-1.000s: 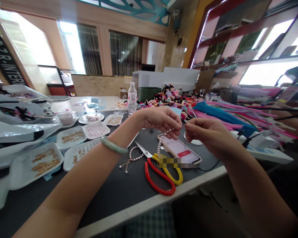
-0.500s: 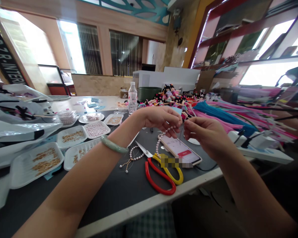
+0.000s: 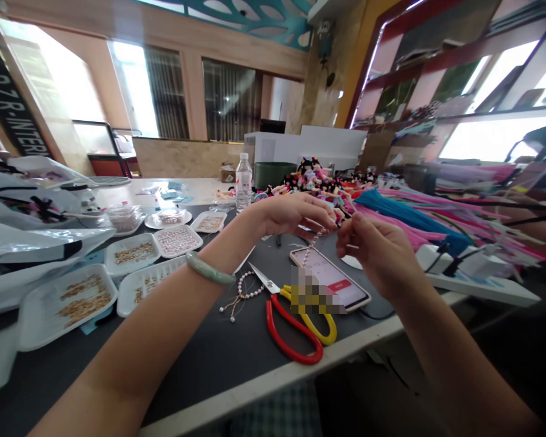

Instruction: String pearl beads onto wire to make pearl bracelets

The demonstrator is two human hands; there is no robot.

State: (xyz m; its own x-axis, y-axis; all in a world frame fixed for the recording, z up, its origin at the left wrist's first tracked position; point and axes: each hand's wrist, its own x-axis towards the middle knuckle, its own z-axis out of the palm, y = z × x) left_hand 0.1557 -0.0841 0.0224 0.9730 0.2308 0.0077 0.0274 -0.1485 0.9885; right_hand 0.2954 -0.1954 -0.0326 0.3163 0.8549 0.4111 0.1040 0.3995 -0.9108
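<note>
My left hand [image 3: 298,217], with a pale green bangle [image 3: 209,269] on its wrist, is closed on a strand of pearly beads [image 3: 310,250] that hangs over the phone [image 3: 341,280]. Close beside it, my right hand [image 3: 375,247] pinches with thumb and forefinger near the strand's upper end; what lies between those fingertips is too small to make out. Below the hands, scissors [image 3: 295,331] with one red and one yellow handle lie with blades slightly apart. A finished-looking beaded bracelet [image 3: 251,294] with loose bead-tipped ends rests left of the blades.
White trays of gold pieces [image 3: 27,331] and pink-white beads [image 3: 178,240] stand at left, beside plastic bags [image 3: 31,243]. A water bottle [image 3: 244,182] and a heap of small dolls [image 3: 312,173] are behind. Pink and blue fuzzy stems [image 3: 404,215] and a power strip [image 3: 486,285] lie right.
My right hand has risen slightly, its thumb and forefinger now pinched higher up. The bead strand has swung a little to the right, over the phone. Scissors and trays lie as before.
</note>
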